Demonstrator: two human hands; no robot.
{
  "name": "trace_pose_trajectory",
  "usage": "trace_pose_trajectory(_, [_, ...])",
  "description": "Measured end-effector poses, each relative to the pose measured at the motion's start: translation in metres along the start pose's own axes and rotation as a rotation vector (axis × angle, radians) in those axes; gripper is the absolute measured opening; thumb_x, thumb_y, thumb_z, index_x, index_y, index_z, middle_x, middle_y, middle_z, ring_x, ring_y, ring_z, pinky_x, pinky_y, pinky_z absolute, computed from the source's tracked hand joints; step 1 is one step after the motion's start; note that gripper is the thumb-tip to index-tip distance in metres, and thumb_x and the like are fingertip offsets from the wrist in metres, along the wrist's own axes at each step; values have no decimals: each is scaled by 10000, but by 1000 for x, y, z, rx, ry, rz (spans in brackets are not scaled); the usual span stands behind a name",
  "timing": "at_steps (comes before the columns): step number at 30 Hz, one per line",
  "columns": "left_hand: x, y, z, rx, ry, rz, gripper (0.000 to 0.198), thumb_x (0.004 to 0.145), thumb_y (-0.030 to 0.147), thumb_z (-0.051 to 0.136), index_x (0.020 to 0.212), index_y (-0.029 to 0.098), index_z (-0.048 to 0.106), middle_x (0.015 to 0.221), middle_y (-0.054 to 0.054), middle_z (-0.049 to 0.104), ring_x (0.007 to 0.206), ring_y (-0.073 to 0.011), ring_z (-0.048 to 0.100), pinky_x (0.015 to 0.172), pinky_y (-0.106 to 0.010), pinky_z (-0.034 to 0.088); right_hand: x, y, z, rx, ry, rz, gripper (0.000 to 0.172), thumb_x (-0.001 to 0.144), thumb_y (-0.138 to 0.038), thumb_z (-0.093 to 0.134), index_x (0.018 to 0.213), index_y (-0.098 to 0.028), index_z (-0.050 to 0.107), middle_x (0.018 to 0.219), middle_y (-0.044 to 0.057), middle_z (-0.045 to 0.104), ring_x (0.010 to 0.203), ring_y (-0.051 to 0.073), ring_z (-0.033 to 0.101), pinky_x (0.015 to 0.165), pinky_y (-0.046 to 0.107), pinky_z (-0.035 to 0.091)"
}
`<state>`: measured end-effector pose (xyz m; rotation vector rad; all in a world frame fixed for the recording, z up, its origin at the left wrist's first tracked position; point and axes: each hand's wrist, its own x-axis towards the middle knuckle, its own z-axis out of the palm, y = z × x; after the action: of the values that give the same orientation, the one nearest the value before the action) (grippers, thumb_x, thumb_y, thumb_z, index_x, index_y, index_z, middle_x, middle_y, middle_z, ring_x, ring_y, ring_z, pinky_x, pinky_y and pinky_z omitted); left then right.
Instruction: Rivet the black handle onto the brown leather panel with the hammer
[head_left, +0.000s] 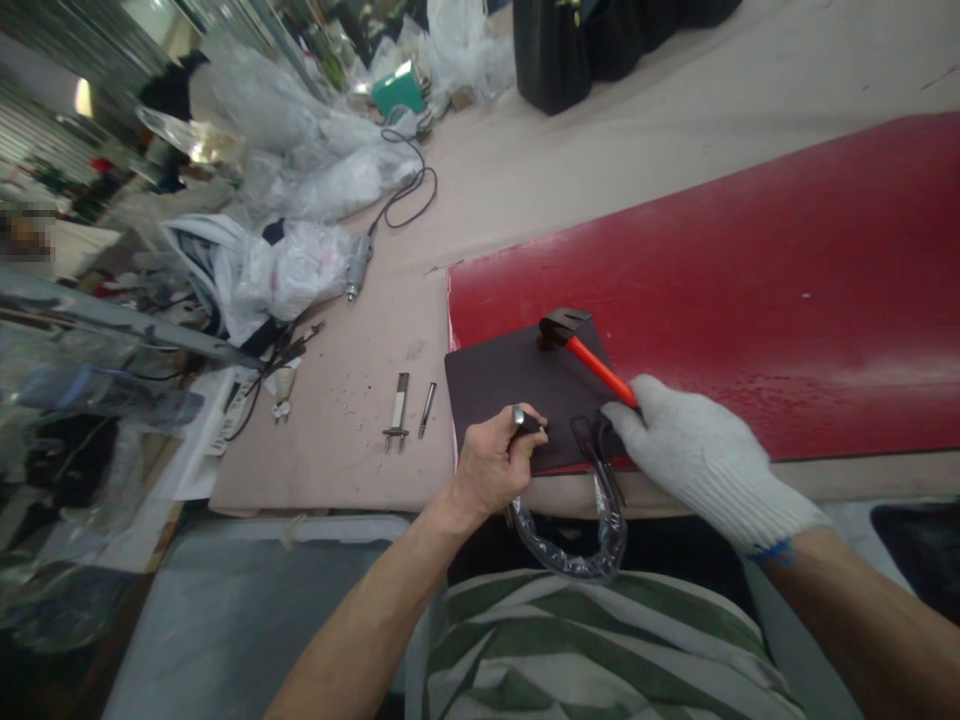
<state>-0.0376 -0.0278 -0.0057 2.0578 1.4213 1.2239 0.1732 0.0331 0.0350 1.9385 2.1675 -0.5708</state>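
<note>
My bare left hand is closed around a short metal punch, whose lower end is hidden by the fingers. It rests over the dark brown leather panel, near the panel's front edge. In a white knit glove, my right hand grips the orange handle of a claw hammer. The hammer's dark head is above the panel's far part. A curved handle wrapped in clear plastic hangs from the panel's front edge, between my hands and toward my body.
A red sheet lies under the panel and stretches right. Left of it are a pronged metal tool and a thin metal rod. Farther back lie a corded rotary tool, plastic-wrapped bundles and a black bag.
</note>
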Motion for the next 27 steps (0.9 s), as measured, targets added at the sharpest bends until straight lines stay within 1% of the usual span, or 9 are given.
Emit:
trace_pose_trajectory(3, [-1, 1, 1, 10, -14, 6, 110, 943, 168, 591, 1021, 191, 664, 944, -53, 766, 837, -161, 745, 774, -254, 603, -1, 1, 0, 0, 9, -7, 344, 1002, -487, 384, 1012, -210, 587, 846, 132, 710, 771, 321, 702, 561, 344, 308])
trace_pose_trajectory(7, [3, 3, 2, -38, 0, -60, 117, 923, 140, 590, 1003, 190, 660, 915, -48, 768, 834, -163, 744, 790, -258, 598, -2, 0, 0, -2, 8, -3, 346, 1002, -478, 372, 1012, -207, 586, 848, 138, 709, 785, 331, 708, 558, 346, 300])
trace_pose_trajectory(13, [5, 3, 3, -222, 67, -260, 57, 917, 192, 635, 929, 177, 689, 872, -47, 772, 805, -160, 739, 791, -268, 600, -1, 1, 0, 9, 11, -8, 379, 1000, -500, 373, 1030, -201, 604, 852, 137, 708, 791, 324, 707, 561, 343, 306])
trace_pose_trajectory(15, [5, 0, -1, -351, 139, -360, 105, 922, 269, 670, 927, 167, 691, 886, -61, 780, 821, -172, 750, 803, -287, 616, -1, 1, 0, 10, 15, -7, 380, 1002, -497, 374, 1037, -199, 607, 846, 134, 707, 786, 319, 707, 560, 341, 305])
trace_pose_trajectory(17, [6, -5, -9, -463, 268, -452, 196, 917, 356, 703, 934, 161, 686, 911, -72, 786, 830, -180, 759, 794, -299, 631, -1, 1, 0, 7, 17, -5, 383, 1004, -501, 375, 1039, -199, 607, 844, 133, 707, 784, 320, 707, 559, 340, 304])
trace_pose_trajectory(19, [7, -11, -19, -501, 370, -490, 259, 896, 407, 737, 949, 159, 683, 932, -75, 788, 837, -182, 764, 787, -300, 639, -1, 1, 0, 6, 17, -6, 383, 1005, -504, 377, 1040, -200, 607, 844, 133, 708, 784, 323, 707, 557, 340, 305])
trace_pose_trajectory(20, [6, -13, -24, -492, 393, -491, 277, 884, 417, 752, 956, 158, 683, 936, -75, 789, 839, -182, 765, 786, -299, 640, -1, 1, -1, 7, 16, -9, 382, 1005, -503, 378, 1041, -200, 608, 845, 134, 709, 782, 324, 706, 556, 341, 307])
trace_pose_trajectory(23, [2, -17, -33, -437, 384, -487, 292, 872, 420, 763, 966, 154, 685, 934, -79, 794, 840, -185, 770, 797, -302, 644, -2, 1, -1, 10, 13, -18, 382, 1007, -490, 377, 1050, -193, 613, 846, 138, 711, 777, 324, 704, 554, 344, 314])
trace_pose_trajectory(27, [-5, -11, -25, -407, 340, -489, 264, 883, 382, 743, 998, 152, 679, 932, -87, 802, 853, -191, 780, 815, -302, 647, -2, 0, -3, 2, 4, -11, 397, 1009, -488, 374, 1063, -185, 624, 852, 146, 716, 770, 325, 702, 551, 346, 320])
